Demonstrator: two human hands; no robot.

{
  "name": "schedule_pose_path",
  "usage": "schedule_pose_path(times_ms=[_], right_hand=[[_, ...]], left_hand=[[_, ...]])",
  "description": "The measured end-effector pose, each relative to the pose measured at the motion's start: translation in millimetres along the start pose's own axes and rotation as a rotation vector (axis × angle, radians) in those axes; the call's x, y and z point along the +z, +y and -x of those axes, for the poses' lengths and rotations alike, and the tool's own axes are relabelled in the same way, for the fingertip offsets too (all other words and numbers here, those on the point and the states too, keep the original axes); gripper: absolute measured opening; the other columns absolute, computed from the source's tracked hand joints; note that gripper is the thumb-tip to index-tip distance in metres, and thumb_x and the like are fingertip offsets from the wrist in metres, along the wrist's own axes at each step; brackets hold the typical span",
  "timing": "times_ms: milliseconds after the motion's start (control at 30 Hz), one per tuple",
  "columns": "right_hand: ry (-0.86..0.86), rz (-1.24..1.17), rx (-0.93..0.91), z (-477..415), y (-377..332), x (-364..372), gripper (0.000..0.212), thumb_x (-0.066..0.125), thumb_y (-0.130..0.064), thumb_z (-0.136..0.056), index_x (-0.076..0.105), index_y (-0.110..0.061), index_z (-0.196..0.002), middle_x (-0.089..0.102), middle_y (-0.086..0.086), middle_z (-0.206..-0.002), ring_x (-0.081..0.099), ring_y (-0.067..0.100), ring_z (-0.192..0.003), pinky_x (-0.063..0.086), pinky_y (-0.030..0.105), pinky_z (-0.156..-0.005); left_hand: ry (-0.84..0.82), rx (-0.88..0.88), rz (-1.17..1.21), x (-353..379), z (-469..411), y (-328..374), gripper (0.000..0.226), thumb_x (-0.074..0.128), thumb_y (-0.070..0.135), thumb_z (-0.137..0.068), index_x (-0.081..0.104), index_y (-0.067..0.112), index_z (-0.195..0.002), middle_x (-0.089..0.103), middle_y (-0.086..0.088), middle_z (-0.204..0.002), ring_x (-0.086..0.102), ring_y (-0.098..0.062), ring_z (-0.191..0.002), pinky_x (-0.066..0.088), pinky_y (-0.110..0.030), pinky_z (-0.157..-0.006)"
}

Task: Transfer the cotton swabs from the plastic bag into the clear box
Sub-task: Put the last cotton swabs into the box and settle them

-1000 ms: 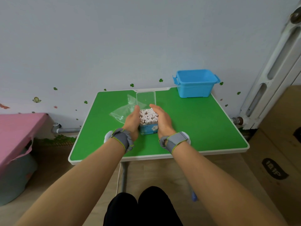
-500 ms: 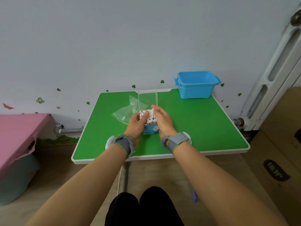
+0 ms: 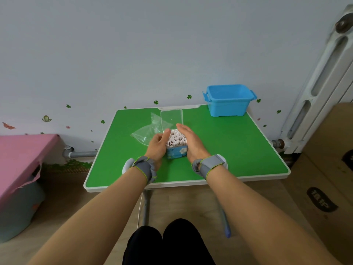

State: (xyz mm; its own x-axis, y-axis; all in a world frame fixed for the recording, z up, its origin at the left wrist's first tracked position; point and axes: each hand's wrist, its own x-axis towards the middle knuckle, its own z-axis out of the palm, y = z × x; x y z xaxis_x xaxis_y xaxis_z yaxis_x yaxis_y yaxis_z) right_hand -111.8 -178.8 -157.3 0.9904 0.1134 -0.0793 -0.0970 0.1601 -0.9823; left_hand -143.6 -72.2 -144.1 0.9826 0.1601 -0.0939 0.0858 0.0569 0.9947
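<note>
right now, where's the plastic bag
In the head view the plastic bag lies on the green table, left of the clear box and just beyond the left hand.

Clear box (image 3: 172, 119) glossy transparent plastic; plastic bag (image 3: 146, 131) crinkled clear film; table (image 3: 219, 150) smooth matt green; bin (image 3: 228, 104) blue plastic

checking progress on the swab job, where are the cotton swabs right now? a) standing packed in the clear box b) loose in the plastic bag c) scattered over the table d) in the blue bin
a: the cotton swabs stand packed upright in the clear box, which sits on the table between the left hand and the right hand, while the plastic bag lies flat behind it to the left.
</note>
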Motion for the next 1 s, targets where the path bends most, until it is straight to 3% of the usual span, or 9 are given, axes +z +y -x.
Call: schedule_pose_path(times_ms=[67,200,333,533,600,667,767,833,1000], right_hand=[[-0.03,0.053,-0.005,4,-2,-2,0.032,0.062,-0.041,-0.084,0.057,-0.04,-0.116,0.051,0.001,-0.138,0.048,0.015,-0.118,0.047,0.031,-0.082],[-0.084,-0.102,0.03,1,0,-6,0.03,0.053,-0.032,-0.091,0.058,-0.034,-0.12,0.049,0.006,-0.141,0.047,0.024,-0.128,0.039,0.047,-0.106],[-0.129,-0.164,0.029,4,2,-12,0.039,0.048,-0.014,-0.095,0.054,-0.03,-0.129,0.051,0.009,-0.14,0.056,0.025,-0.116,0.047,0.04,-0.094],[-0.144,-0.076,-0.023,9,-3,-15,0.047,0.052,-0.011,-0.095,0.05,-0.037,-0.134,0.033,0.002,-0.152,0.033,0.025,-0.138,0.031,0.048,-0.113],[-0.14,-0.085,-0.031,12,-4,-14,0.045,0.053,-0.01,-0.094,0.054,-0.041,-0.128,0.039,0.006,-0.145,0.044,0.024,-0.13,0.041,0.046,-0.106],[-0.129,-0.102,-0.049,16,-5,-13,0.042,0.054,-0.008,-0.094,0.057,-0.038,-0.123,0.052,0.002,-0.124,0.063,0.013,-0.102,0.055,0.035,-0.085],[-0.041,-0.096,-0.068,17,-6,-11,0.026,0.058,-0.014,-0.093,0.056,-0.027,-0.115,0.061,0.01,-0.113,0.063,0.016,-0.083,0.053,0.032,-0.068],[0.042,-0.175,-0.012,14,-10,-10,0.018,0.056,-0.027,-0.094,0.051,-0.022,-0.11,0.059,0.016,-0.119,0.06,0.023,-0.091,0.05,0.033,-0.073],[0.147,-0.366,0.118,-3,-25,-8,0.051,0.033,-0.05,-0.099,0.045,-0.012,-0.131,0.058,0.013,-0.13,0.049,0.026,-0.125,0.033,0.048,-0.11]], left_hand=[[0.028,0.026,-0.08,1,-3,0,0.037,0.051,0.04,-0.094,0.052,0.004,-0.103,0.057,-0.012,-0.099,0.051,-0.02,-0.088,0.043,-0.035,-0.08],[0.004,0.001,-0.035,-3,-2,0,0.049,0.049,0.042,-0.095,0.055,-0.004,-0.11,0.064,-0.018,-0.11,0.061,-0.03,-0.099,0.05,-0.041,-0.092],[-0.04,0.004,0.024,-6,3,-2,0.047,0.052,0.036,-0.094,0.053,-0.005,-0.118,0.062,-0.024,-0.119,0.06,-0.03,-0.101,0.046,-0.052,-0.1],[-0.017,0.031,-0.049,-4,9,0,0.049,0.058,0.04,-0.089,0.055,0.001,-0.118,0.064,-0.015,-0.117,0.061,-0.029,-0.108,0.047,-0.047,-0.1],[-0.03,0.057,-0.084,-2,11,-3,0.051,0.063,0.036,-0.087,0.051,0.001,-0.122,0.062,-0.013,-0.119,0.06,-0.028,-0.11,0.047,-0.045,-0.101],[-0.033,0.071,-0.092,-1,12,-3,0.049,0.063,0.032,-0.088,0.051,0.0,-0.122,0.062,-0.014,-0.118,0.059,-0.029,-0.109,0.048,-0.042,-0.099],[-0.029,0.025,-0.076,-1,11,5,0.053,0.053,0.043,-0.092,0.051,0.002,-0.125,0.06,-0.014,-0.124,0.057,-0.026,-0.111,0.044,-0.042,-0.103],[-0.034,-0.07,0.017,-1,9,12,0.064,0.036,0.054,-0.095,0.046,0.004,-0.134,0.054,-0.012,-0.134,0.052,-0.025,-0.121,0.038,-0.04,-0.109],[-0.011,-0.192,0.348,-2,-4,23,0.058,0.017,0.046,-0.102,0.026,0.012,-0.149,0.029,-0.007,-0.153,0.025,-0.028,-0.143,0.024,-0.017,-0.109]])
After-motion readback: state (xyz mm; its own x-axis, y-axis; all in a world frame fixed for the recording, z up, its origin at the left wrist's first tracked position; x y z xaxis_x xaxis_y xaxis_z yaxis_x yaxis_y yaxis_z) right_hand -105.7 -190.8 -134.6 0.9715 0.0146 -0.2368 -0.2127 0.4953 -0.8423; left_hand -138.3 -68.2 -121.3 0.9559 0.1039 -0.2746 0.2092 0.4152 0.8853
